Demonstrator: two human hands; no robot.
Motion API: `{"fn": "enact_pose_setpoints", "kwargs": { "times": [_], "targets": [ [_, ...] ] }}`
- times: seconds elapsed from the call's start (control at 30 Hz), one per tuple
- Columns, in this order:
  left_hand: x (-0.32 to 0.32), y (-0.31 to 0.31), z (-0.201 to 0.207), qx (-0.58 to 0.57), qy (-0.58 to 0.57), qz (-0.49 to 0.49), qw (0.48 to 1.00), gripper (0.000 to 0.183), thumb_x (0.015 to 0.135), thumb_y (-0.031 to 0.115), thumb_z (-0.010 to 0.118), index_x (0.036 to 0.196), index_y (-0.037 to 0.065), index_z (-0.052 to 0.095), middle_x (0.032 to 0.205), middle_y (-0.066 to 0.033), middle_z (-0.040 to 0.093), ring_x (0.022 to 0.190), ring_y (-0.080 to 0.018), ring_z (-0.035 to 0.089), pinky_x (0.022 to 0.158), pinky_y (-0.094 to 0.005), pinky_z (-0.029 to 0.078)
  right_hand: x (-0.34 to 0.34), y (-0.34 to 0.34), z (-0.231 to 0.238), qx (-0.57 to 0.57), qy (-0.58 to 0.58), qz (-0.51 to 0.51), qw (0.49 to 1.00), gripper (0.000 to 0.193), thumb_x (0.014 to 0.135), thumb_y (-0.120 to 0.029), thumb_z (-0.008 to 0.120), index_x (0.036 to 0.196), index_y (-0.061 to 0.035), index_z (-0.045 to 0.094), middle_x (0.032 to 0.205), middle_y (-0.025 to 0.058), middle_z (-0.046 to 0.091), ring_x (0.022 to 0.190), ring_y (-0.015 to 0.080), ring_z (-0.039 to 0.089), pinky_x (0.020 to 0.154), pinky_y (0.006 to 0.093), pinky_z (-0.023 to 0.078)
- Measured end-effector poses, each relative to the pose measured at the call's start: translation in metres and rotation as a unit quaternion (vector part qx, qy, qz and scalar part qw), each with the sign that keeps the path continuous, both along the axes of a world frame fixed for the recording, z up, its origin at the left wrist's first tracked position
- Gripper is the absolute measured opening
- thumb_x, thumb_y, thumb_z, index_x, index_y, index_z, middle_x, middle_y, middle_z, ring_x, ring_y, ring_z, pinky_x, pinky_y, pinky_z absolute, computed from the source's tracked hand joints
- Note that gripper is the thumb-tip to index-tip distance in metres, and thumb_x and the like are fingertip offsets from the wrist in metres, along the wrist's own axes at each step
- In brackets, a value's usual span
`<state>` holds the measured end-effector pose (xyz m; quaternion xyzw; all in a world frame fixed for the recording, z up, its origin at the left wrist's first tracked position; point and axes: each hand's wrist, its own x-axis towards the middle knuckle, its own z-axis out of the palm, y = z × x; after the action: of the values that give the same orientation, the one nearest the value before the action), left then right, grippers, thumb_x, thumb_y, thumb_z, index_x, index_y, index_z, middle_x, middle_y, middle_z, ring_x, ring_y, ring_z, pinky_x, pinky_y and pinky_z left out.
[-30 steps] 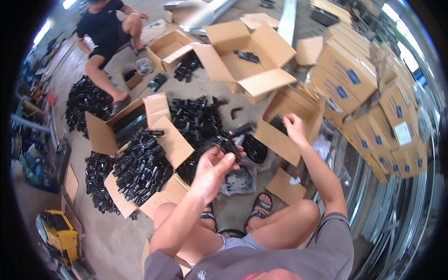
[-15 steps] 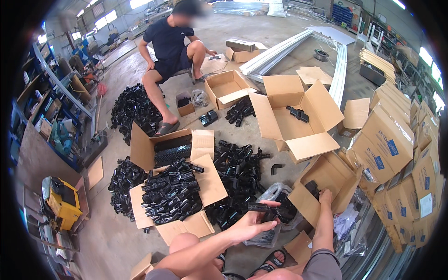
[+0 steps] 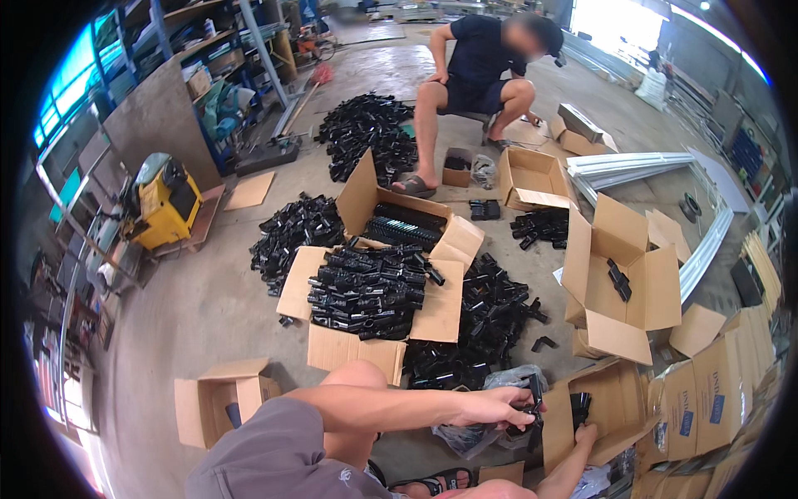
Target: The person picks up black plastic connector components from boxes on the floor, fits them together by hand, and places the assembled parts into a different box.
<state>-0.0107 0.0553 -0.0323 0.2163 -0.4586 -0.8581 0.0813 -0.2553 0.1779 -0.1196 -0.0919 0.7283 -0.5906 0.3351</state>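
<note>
My left hand (image 3: pixel 501 407) is closed around a black plastic fitting (image 3: pixel 536 414), which stands nearly upright beside the near cardboard box (image 3: pixel 611 416). Inside that box, my right hand (image 3: pixel 587 434) has its fingers closed at another black fitting (image 3: pixel 579 405); part of the grip is hidden. Under my left hand lies a clear plastic bag (image 3: pixel 465 439). A loose heap of black fittings (image 3: pixel 490 312) covers the floor just beyond. Left of it, an open carton (image 3: pixel 357 353) is piled with more fittings, with neat rows at its back.
A co-worker (image 3: pixel 474 71) sits beyond the heaps, near another black pile (image 3: pixel 370 137). One fitting lies in a large open carton (image 3: pixel 615 320) at right. Stacked cartons (image 3: pixel 706 399) line the right side. A yellow machine (image 3: pixel 170 208) and a small box (image 3: pixel 204 412) are at left.
My view has swung left, so the scene sits farther right. The fitting in my left hand has turned from level to nearly upright. My right hand stays in the near box.
</note>
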Motion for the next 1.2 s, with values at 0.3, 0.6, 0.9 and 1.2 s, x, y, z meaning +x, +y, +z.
{"fn": "enact_pose_setpoints", "kwargs": {
  "times": [0.3, 0.6, 0.9, 1.2],
  "targets": [
    [-0.014, -0.003, 0.010, -0.050, 0.000, 0.030, 0.998, 0.036, 0.099, 0.044, 0.056, 0.116, 0.013, 0.062, 0.086, 0.0075, 0.053, 0.070, -0.0026, 0.044, 0.059, -0.0202, 0.035, -0.256, 0.010, -0.219, 0.348, 0.434, 0.099, 0.825, 0.020, 0.083, -0.011, 0.066, 0.093, 0.0055, 0.062, 0.097, 0.0275, 0.066, 0.097, 0.0453, 0.063, 0.080, 0.0485, 0.052],
    [0.004, -0.003, 0.037, -0.007, 0.016, 0.047, 0.999, 0.034, 0.086, 0.021, 0.076, 0.117, 0.010, 0.067, 0.092, 0.0064, 0.068, 0.067, 0.0008, 0.050, 0.057, -0.0179, 0.038, -0.160, -0.006, -0.028, 0.008, 0.111, 0.111, 0.988, 0.025, 0.099, -0.019, 0.056, 0.110, 0.0020, 0.064, 0.096, 0.0065, 0.067, 0.078, 0.0153, 0.067, 0.067, 0.0247, 0.057],
    [0.008, 0.007, 0.048, -0.061, 0.108, 0.149, 0.981, 0.033, 0.088, 0.015, 0.074, 0.116, -0.001, 0.067, 0.107, -0.0053, 0.071, 0.094, -0.0085, 0.062, 0.084, -0.0251, 0.049, 0.085, 0.018, 0.164, -0.261, 0.015, 0.067, 0.963, 0.026, 0.094, 0.005, 0.054, 0.118, 0.0084, 0.062, 0.120, 0.0159, 0.063, 0.107, 0.0252, 0.064, 0.097, 0.0360, 0.053],
    [0.021, 0.006, 0.056, -0.040, 0.108, 0.165, 0.979, 0.035, 0.089, 0.016, 0.074, 0.119, 0.001, 0.065, 0.097, -0.0014, 0.070, 0.087, -0.0051, 0.061, 0.079, -0.0237, 0.050, 0.145, 0.025, 0.137, -0.279, 0.179, 0.145, 0.932, 0.031, 0.088, 0.009, 0.061, 0.118, 0.0051, 0.064, 0.130, 0.0134, 0.056, 0.117, 0.0199, 0.056, 0.100, 0.0306, 0.044]
  ]
}}
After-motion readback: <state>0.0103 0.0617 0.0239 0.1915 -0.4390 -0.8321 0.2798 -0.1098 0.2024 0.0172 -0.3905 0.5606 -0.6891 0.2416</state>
